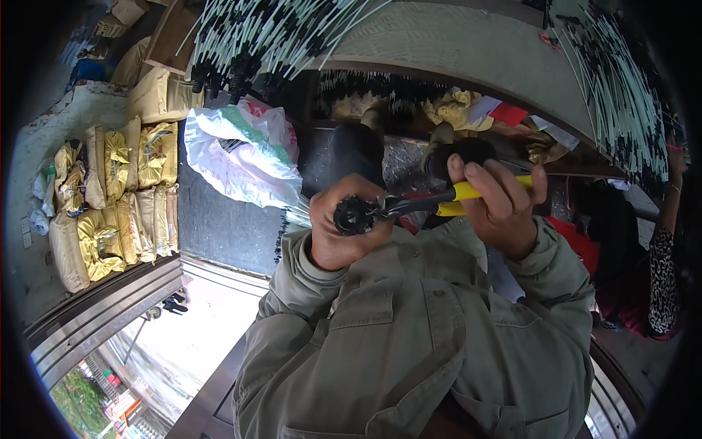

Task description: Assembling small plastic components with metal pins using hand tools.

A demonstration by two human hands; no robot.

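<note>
My left hand [330, 233] is wrapped round a black bundle [355, 216], seen end-on with a knobbly, ring-like face. Yellow-handled pliers [464, 190] are gripped in my right hand [501, 201], with the fingers curled over the handles. Their dark jaws point left and meet the right side of the black bundle; whether they are closed on part of it I cannot tell. Both hands are in front of my grey-green jacket. Beside my left wrist a few pale rods [298, 214] show, partly hidden by the hand.
Bundles of pale rods with black ends [263, 36] lie on the worktable [439, 36], more at its right end [621, 95]. A white plastic bag [238, 157] stands left of my legs. Yellow and brown sacks [117, 197] line the left. Another person's patterned sleeve [662, 278] is at right.
</note>
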